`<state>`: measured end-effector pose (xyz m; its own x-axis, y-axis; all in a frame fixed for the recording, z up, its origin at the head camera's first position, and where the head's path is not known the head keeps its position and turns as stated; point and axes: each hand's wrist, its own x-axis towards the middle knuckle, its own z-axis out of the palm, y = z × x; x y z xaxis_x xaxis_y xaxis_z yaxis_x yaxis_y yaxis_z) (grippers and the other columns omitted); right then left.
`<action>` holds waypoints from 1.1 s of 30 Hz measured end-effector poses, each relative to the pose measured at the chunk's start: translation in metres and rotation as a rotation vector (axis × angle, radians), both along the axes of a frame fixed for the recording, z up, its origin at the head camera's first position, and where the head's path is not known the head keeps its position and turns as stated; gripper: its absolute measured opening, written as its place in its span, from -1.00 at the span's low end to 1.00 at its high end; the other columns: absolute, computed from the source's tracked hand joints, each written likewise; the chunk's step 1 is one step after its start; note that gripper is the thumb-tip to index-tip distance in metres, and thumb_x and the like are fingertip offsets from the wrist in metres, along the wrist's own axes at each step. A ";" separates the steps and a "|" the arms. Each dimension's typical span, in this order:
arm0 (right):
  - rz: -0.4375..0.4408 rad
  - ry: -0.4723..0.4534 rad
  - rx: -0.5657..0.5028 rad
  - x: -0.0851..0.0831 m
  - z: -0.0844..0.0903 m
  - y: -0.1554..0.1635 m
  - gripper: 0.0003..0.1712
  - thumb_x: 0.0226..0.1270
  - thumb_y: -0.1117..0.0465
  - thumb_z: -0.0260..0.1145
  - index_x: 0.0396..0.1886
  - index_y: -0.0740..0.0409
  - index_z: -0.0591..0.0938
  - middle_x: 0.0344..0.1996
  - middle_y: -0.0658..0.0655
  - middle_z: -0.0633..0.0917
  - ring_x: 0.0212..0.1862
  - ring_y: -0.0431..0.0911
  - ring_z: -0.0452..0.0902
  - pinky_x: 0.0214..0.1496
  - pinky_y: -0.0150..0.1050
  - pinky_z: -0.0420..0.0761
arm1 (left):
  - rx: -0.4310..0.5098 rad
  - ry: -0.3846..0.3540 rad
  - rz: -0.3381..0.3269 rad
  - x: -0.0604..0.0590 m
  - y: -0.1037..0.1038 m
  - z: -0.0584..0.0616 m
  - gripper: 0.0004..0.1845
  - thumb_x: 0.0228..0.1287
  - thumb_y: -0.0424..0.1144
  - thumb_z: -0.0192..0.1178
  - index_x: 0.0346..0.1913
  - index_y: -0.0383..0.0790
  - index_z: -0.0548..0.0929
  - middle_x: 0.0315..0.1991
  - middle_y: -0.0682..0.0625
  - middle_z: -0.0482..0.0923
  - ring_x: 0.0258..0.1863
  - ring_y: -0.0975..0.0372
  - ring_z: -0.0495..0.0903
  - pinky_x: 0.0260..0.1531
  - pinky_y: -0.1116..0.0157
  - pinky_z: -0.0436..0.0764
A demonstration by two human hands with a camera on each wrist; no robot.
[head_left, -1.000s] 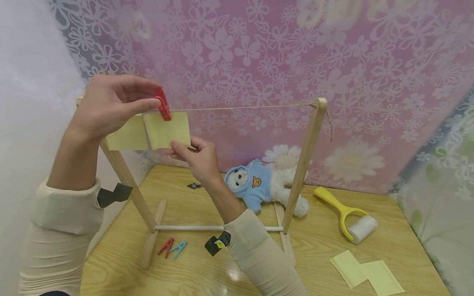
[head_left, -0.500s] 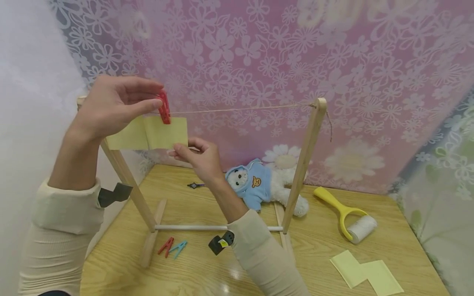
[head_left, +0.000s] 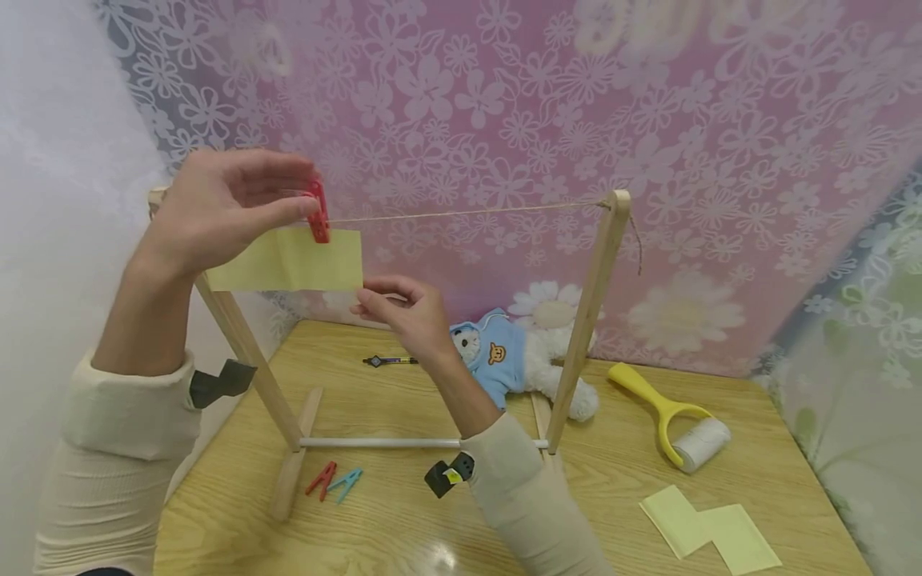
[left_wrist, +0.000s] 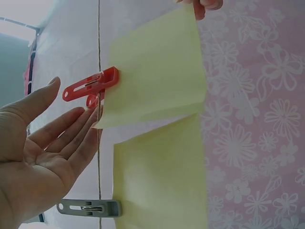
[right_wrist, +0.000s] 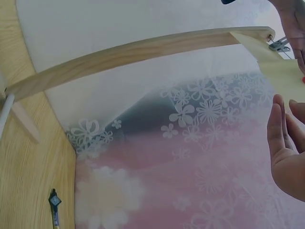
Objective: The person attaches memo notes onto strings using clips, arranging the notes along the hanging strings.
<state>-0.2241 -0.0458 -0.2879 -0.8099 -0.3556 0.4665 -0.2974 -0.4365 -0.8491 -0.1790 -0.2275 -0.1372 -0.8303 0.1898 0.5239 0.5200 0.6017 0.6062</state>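
In the head view, my left hand (head_left: pixel 216 208) is raised beside a red clothespin (head_left: pixel 318 214), which clips a yellow paper sheet (head_left: pixel 331 260) to a string. The left wrist view has the thumb and fingers of this hand spread apart, fingertips close to the red clothespin (left_wrist: pixel 97 83). A second yellow sheet (left_wrist: pixel 159 167) hangs alongside on a grey clothespin (left_wrist: pixel 90 208). My right hand (head_left: pixel 410 312) is at the lower right corner of the red-clipped sheet, thumb and fingertips right at its edge. The right wrist view catches these fingers (right_wrist: pixel 277 124) loosely bent below the sheet.
The string (head_left: pixel 468 213) runs between two posts of a wooden stand (head_left: pixel 591 312). On the table (head_left: pixel 389 528) lie a red clothespin (head_left: pixel 321 482), a blue clothespin (head_left: pixel 349 485), a pen (head_left: pixel 389 362), a plush toy (head_left: pixel 504 352), a yellow-handled roller (head_left: pixel 670 412) and more yellow sheets (head_left: pixel 709 528).
My right hand has slid right and slightly down, its thumb coming off the sheet's face. The red clothespin and sheet have dropped a little, sheet hanging flatter. The left hand has barely moved.
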 end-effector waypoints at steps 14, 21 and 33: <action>-0.197 0.117 0.399 0.041 -0.017 0.089 -0.74 0.09 0.36 0.28 -0.17 0.30 0.57 -0.24 0.23 0.58 -0.31 0.06 0.58 -0.29 -0.17 0.57 | 0.460 0.481 -0.330 0.034 0.037 -0.018 -0.69 -0.18 -0.67 0.22 -0.23 -0.66 0.52 -0.25 -0.33 0.55 -0.22 0.02 0.53 -0.11 0.24 0.47; -0.212 0.162 0.501 0.066 -0.045 0.150 -0.73 0.03 0.41 0.30 -0.20 0.31 0.57 -0.26 0.23 0.58 -0.33 0.02 0.58 -0.33 -0.20 0.58 | 0.278 0.381 -0.450 0.053 0.049 -0.062 -0.68 -0.19 -0.63 0.27 -0.24 -0.64 0.52 -0.27 -0.34 0.54 -0.25 0.12 0.55 -0.24 0.30 0.52; -0.385 0.084 0.756 0.084 -0.116 0.248 -0.70 0.02 0.30 0.34 -0.18 0.17 0.57 -0.28 0.10 0.61 -0.30 -0.03 0.55 -0.30 -0.26 0.55 | 0.084 -0.066 -0.270 0.050 0.041 -0.188 -0.70 -0.01 -0.44 0.26 -0.13 -0.30 0.56 -0.19 -0.11 0.57 -0.25 0.21 0.56 -0.26 0.21 0.54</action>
<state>-0.1400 0.2018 -0.4038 -0.9117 -0.3026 0.2780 -0.3835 0.3833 -0.8403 -0.1289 -0.1867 -0.3251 -0.7885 0.3668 0.4936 0.6123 0.3935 0.6857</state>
